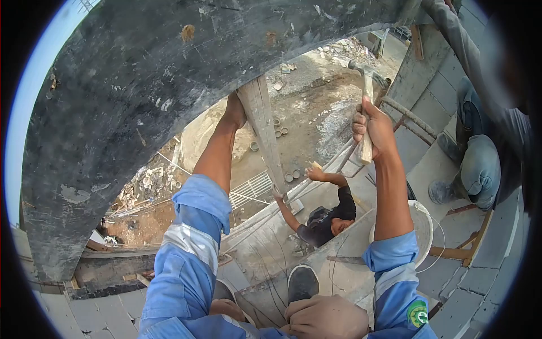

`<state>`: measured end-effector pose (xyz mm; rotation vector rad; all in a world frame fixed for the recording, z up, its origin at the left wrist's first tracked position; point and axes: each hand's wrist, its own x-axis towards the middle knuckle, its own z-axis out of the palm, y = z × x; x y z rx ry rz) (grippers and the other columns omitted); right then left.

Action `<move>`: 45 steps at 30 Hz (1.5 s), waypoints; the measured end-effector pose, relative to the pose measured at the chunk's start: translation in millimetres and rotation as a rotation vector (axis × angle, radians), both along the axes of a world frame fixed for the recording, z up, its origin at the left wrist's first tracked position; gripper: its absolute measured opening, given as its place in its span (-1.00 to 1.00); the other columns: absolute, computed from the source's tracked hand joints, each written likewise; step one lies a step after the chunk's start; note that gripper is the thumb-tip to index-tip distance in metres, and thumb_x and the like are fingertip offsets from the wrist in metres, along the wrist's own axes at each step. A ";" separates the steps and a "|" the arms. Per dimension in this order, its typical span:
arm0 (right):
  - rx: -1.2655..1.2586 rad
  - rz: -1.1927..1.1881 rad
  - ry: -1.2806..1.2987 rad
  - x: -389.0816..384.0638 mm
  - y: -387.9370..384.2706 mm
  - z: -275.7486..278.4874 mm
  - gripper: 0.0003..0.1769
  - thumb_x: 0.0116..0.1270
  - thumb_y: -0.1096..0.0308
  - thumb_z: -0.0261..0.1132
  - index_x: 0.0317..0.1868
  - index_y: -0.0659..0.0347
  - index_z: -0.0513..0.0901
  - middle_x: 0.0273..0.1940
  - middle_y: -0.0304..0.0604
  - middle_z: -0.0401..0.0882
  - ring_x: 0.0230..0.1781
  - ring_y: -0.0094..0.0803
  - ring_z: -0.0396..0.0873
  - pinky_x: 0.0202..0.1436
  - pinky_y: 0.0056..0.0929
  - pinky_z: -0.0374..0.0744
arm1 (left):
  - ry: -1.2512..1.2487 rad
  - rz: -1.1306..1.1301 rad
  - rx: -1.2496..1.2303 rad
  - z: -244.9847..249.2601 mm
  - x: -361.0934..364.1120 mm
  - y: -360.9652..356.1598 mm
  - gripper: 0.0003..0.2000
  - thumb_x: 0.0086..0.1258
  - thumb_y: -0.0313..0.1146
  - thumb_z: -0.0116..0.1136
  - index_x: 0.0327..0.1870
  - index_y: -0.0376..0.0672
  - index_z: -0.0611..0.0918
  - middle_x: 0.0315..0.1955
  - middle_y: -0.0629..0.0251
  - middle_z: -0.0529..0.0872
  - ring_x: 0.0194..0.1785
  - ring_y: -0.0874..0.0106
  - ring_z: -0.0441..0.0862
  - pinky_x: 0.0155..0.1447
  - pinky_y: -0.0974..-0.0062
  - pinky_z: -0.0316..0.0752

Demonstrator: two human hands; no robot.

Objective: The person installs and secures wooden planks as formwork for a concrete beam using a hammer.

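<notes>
A hammer (367,90) with a wooden handle and metal head stands upright in my right hand (374,129), whose fingers are wrapped round the handle. My left hand (235,111) reaches up to the top of a long wooden plank (262,130), just under a large dark panel (141,73); its fingers are mostly hidden behind the wood and the panel edge. The plank runs down to a co-worker (324,223) in a dark shirt below, whose one hand is at the plank's lower end. The co-worker's other hand holds a small light-coloured piece.
Another person in jeans (480,169) crouches at the right. A white bucket (420,226) stands beside my right forearm. A metal bar frame (409,118) is right of the hammer. Far below lies ground with rubble (147,189). Block walls (480,279) curve round the lower right.
</notes>
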<state>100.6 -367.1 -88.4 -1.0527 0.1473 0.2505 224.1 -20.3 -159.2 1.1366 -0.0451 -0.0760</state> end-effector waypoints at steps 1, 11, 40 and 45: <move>0.247 -0.213 0.049 11.3 -8.8 -5.8 -0.65 0.52 0.02 0.10 -0.21 0.15 0.39 -0.59 -0.40 0.28 -0.69 -0.63 0.30 -0.72 -0.61 0.34 | -0.003 0.001 -0.002 -1.5 2.4 0.9 -0.65 0.54 -0.08 -0.21 -0.11 -0.13 0.56 -0.34 0.17 0.64 -0.34 0.25 0.66 -0.22 0.20 0.61; -0.174 0.141 0.005 -18.9 7.8 32.1 -0.67 0.55 0.05 0.05 -0.28 0.11 0.37 -0.59 -0.41 0.29 -0.69 -0.62 0.29 -0.64 -0.61 0.39 | -0.006 0.026 -0.016 6.6 -7.5 -4.4 -0.66 0.50 -0.10 -0.14 -0.22 -0.20 0.56 -0.45 0.11 0.65 -0.40 0.23 0.65 -0.28 0.21 0.61; 0.253 -0.320 0.051 1.6 74.0 6.4 -0.60 0.56 -0.04 -0.03 -0.22 0.16 0.37 -0.62 -0.39 0.24 -0.70 -0.59 0.26 -0.65 -0.58 0.34 | 0.090 0.091 0.003 7.2 -11.5 3.3 -0.69 0.57 -0.14 -0.22 -0.09 -0.12 0.56 -0.37 0.27 0.59 -0.30 0.31 0.63 -0.18 0.22 0.59; -0.278 0.374 -0.063 -28.8 60.3 39.9 -0.59 0.54 -0.04 0.01 -0.20 0.18 0.39 -0.61 -0.36 0.30 -0.74 -0.57 0.29 -0.71 -0.54 0.33 | 0.097 0.021 -0.035 13.4 -16.8 2.4 -0.73 0.55 -0.16 -0.14 -0.15 -0.12 0.56 -0.39 0.25 0.61 -0.35 0.31 0.64 -0.22 0.23 0.60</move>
